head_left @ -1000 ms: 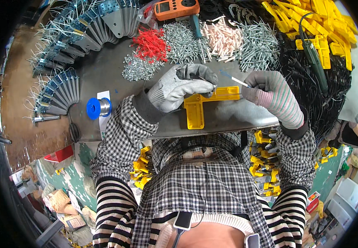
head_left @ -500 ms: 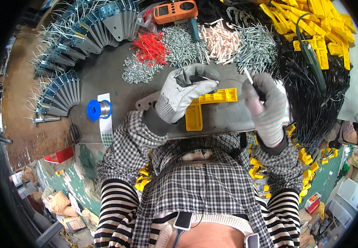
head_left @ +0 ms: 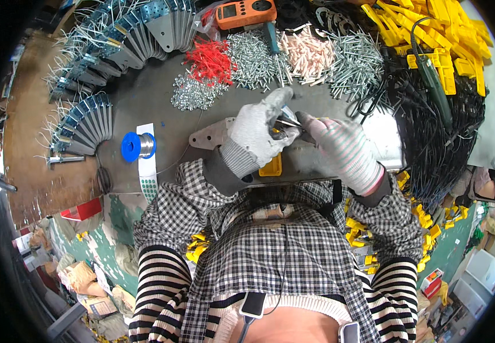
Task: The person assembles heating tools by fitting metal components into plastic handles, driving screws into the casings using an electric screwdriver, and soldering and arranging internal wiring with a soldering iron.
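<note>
Both my hands wear grey gloves and meet over the front of the metal bench. My left hand (head_left: 261, 130) is closed with thumb and fingers round a small shiny piece (head_left: 285, 118), too small to name. Against it come the pinched fingertips of my right hand (head_left: 341, 146); whatever they hold is mostly hidden. Below the left hand lies a yellow plastic part (head_left: 272, 166), largely covered by the hands. A grey metal plate with holes (head_left: 206, 138) rests left of that hand, partly under the wrist.
Behind my hands lie piles of clear beads (head_left: 193, 94), red pieces (head_left: 210, 62), silver screws (head_left: 253, 60) and pale pink pieces (head_left: 307, 54). A solder spool (head_left: 139, 147) stands left. Black cables (head_left: 447, 146) and yellow parts (head_left: 430, 34) fill the right. An orange meter (head_left: 246, 12) lies behind.
My right hand has moved left and turned inward, bringing its fingertips against the left hand's. The white stick it held up is now out of sight. More of the yellow part is covered.
</note>
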### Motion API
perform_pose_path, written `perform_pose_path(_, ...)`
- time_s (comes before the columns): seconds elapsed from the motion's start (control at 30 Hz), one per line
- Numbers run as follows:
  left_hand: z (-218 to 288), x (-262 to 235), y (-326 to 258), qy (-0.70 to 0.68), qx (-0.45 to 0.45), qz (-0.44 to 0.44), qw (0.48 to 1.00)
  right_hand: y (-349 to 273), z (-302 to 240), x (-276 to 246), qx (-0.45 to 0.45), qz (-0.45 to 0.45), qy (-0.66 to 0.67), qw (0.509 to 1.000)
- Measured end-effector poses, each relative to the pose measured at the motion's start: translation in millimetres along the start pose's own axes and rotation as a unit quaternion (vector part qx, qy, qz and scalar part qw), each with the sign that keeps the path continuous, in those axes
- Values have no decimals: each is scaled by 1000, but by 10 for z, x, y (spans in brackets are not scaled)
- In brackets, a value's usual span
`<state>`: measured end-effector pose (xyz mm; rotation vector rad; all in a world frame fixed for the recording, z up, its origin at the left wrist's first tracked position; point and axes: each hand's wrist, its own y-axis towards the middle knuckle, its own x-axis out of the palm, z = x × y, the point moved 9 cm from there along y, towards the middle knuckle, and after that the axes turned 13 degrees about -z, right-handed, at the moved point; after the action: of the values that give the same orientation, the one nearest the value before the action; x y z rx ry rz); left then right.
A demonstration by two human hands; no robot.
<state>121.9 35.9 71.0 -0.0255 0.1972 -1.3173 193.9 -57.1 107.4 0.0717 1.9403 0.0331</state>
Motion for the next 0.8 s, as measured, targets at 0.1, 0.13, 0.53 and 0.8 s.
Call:
perform_pose_path(0.1,-50,9,-57,104,-108,-63,987,83,3,98,-11,-102,-104,989)
perform_pose_path(0.13,185,-82,-76,262,11,-8,965,81,47,52,-7,-95,-74,993)
perform_pose_path(0.53,399,17,-484,442,199,37,874,-142,-74,94,13,-2,94,996)
perform_pose_path(0.8,-266,-925,-842,532,-95,106,834,-420,228,281,107,-60,124,985)
